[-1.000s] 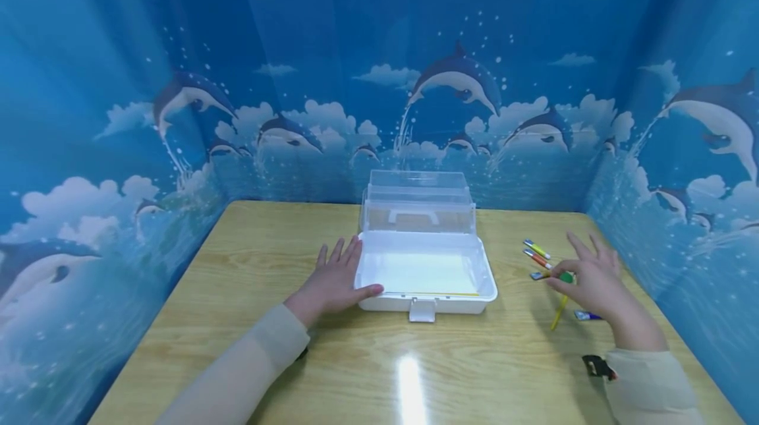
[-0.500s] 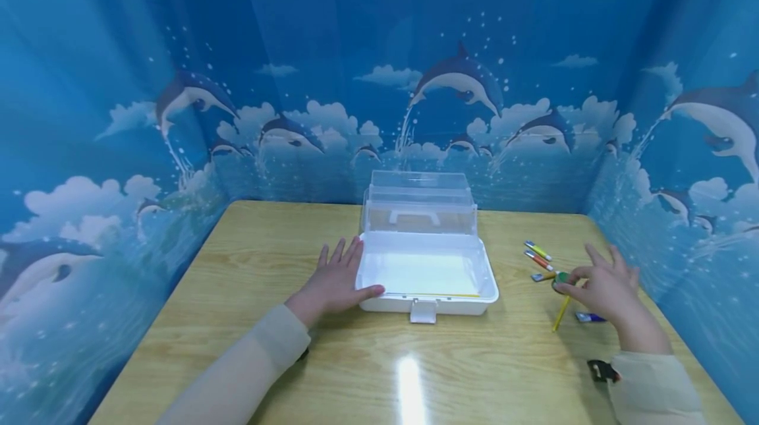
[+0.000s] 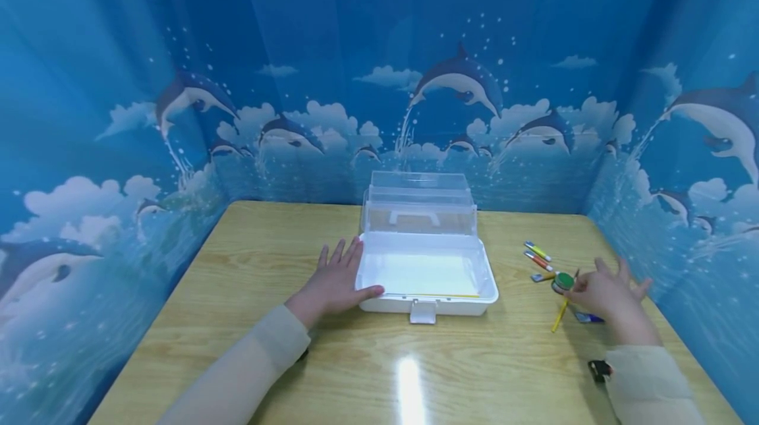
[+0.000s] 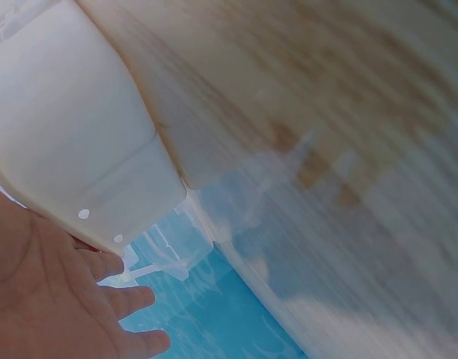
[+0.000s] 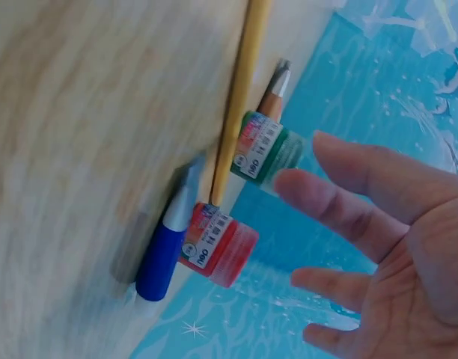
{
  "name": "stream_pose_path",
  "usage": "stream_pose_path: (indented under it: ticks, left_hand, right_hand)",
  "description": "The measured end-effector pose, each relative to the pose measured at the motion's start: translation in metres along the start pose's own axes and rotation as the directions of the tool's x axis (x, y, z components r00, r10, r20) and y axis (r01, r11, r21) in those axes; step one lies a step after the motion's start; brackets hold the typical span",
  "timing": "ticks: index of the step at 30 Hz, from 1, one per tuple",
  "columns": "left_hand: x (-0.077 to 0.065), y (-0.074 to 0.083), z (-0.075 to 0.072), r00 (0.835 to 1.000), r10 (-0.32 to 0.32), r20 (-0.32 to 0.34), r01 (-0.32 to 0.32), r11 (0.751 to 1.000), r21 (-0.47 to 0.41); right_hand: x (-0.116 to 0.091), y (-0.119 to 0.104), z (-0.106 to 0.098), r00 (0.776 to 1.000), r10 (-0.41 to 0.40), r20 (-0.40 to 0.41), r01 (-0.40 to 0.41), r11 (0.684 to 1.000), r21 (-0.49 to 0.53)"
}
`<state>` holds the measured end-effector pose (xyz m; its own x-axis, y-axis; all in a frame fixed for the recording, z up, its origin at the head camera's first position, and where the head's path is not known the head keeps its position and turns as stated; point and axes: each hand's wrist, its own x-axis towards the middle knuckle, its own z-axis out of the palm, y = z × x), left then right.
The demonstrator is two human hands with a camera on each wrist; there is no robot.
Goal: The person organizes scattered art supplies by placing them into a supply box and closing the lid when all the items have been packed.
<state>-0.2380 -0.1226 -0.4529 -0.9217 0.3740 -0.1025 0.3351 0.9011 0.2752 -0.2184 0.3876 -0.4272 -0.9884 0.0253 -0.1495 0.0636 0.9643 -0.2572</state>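
Observation:
My left hand point(image 3: 332, 283) lies with spread, straight fingers along the left wall of the white plastic box point(image 3: 456, 306), its thumb over the front rim. The clear lid stands raised behind. At the right my right hand point(image 3: 611, 293) is beside a green-lidded paint jar point(image 3: 562, 283), holding nothing. In the right wrist view its fingers are apart, an index fingertip near the green jar point(image 5: 266, 149); touching I cannot tell. A red paint jar point(image 5: 218, 243), a yellow stick point(image 5: 240, 105) and a blue-handled brush point(image 5: 163, 250) lie close by. The hand hides the red jar in the head view.
A yellow tube point(image 3: 537, 251), an orange tube point(image 3: 537, 260) and a brown-handled brush point(image 3: 543, 277) lie between the box and the right hand. A yellow strip point(image 3: 450, 295) lies inside the box at its front wall. Dolphin-printed curtains point(image 3: 332, 49) surround the wooden table point(image 3: 267, 234).
My right hand has let go of the green-lidded jar, which now stands on the table, and drawn slightly to the right. The left hand stays at the box.

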Motion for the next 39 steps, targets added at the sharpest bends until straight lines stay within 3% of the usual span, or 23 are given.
stream_pose_path:
  ticks: [17, 24, 39]
  left_hand:
    - [-0.001, 0.001, -0.001, 1.000, -0.003, 0.002, 0.003, 1.000, 0.011]
    - [-0.001, 0.000, 0.000, 1.000, -0.004, 0.001, 0.004, 1.000, 0.016]
    - [-0.001, 0.001, 0.000, 1.000, -0.010, 0.006, 0.010, 1.000, 0.012]
  right_hand:
    - [0.018, 0.004, 0.011, 0.989, 0.128, 0.073, -0.119, 0.986, -0.119]
    - [0.022, 0.000, 0.010, 0.982, 0.152, 0.114, -0.137, 0.983, -0.125]
    - [0.025, -0.009, 0.012, 0.969, 0.217, 0.117, -0.201, 0.970, -0.134]
